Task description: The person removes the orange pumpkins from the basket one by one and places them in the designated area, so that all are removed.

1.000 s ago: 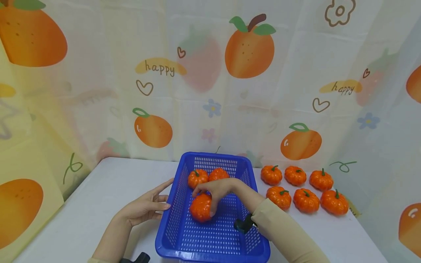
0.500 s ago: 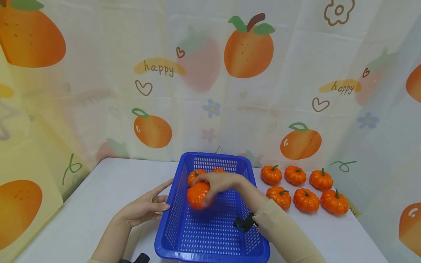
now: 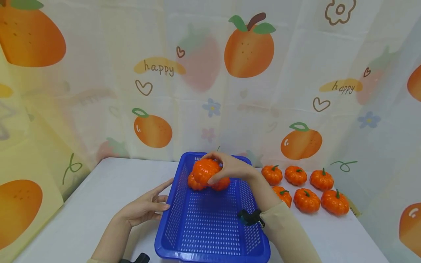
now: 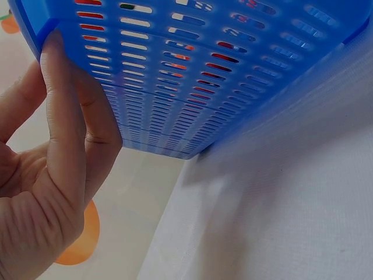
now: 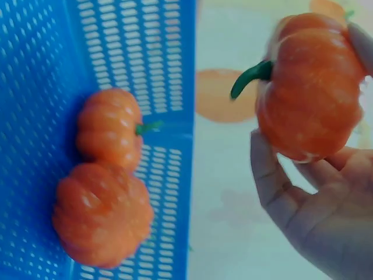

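Note:
My right hand point(image 3: 230, 166) holds a small orange pumpkin point(image 3: 205, 170) between thumb and fingers, raised over the far end of a blue plastic basket point(image 3: 212, 233). In the right wrist view the held pumpkin point(image 5: 315, 87) has a curved green stem pointing left. Two more pumpkins lie inside the basket, one with a green stem point(image 5: 111, 128) and one beside it point(image 5: 102, 216); in the head view they are partly hidden behind the held one. My left hand point(image 3: 143, 208) rests its fairly straight fingers against the basket's left side, a fingertip right at the rim point(image 4: 49, 29).
Several more orange pumpkins point(image 3: 306, 201) stand in two rows on the white table point(image 3: 131, 171), right of the basket. A curtain point(image 3: 210, 84) printed with fruit hangs right behind the table. My right forearm crosses the basket's right wall.
My right hand has lifted the pumpkin from the middle of the basket and carried it up toward the far end, over the other two. The left hand and basket stay in place.

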The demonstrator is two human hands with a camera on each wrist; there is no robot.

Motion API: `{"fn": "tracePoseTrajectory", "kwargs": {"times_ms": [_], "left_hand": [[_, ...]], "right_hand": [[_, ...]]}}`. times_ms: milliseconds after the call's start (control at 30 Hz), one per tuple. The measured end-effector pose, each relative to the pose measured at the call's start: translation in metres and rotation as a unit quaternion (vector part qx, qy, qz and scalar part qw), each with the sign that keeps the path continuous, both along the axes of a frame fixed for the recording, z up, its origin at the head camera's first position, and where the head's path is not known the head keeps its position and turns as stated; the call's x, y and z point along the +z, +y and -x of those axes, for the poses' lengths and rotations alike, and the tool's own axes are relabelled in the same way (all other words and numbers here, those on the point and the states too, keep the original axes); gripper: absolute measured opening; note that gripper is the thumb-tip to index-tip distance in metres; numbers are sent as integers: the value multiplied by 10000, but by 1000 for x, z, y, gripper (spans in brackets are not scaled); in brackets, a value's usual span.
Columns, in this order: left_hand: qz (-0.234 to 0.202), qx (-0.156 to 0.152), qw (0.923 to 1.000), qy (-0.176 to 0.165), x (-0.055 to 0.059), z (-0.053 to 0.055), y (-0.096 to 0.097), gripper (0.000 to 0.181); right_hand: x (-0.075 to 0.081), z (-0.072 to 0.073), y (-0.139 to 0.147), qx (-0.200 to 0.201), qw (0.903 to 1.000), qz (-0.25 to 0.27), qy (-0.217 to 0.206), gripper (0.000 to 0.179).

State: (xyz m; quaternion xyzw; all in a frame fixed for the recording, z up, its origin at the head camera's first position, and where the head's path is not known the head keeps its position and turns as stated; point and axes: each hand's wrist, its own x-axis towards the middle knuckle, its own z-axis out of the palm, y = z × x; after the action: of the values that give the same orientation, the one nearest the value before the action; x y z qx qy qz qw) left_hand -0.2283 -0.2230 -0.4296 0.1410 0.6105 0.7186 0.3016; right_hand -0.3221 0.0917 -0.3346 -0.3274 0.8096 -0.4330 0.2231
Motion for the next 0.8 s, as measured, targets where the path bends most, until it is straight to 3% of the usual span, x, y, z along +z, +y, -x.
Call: {"fn": "tracePoseTrajectory", "kwargs": {"times_ms": [133, 300, 400, 533, 600, 800], "left_hand": [[-16, 0, 10000, -9, 0, 0, 0, 91], [-10, 17, 10000, -18, 0, 0, 1, 90], [-4, 20, 10000, -25, 0, 0, 1, 90], [18, 13, 10000, -19, -1, 1, 1, 90], [15, 12, 10000, -10, -1, 1, 1, 90], [-73, -42, 10000, -6, -1, 0, 0, 89]], "right_hand": [[7, -2, 8, -103, 9982, 576, -127, 68], [11, -1, 17, 102, 9931, 1146, -230, 70], [10, 2, 26, 462, 9826, 1748, -429, 66], [11, 6, 41, 1151, 9601, 2473, -617, 59], [12, 7, 49, 1343, 9546, 2603, -549, 58], [13, 4, 71, 1269, 9537, 2696, -418, 56]]}}
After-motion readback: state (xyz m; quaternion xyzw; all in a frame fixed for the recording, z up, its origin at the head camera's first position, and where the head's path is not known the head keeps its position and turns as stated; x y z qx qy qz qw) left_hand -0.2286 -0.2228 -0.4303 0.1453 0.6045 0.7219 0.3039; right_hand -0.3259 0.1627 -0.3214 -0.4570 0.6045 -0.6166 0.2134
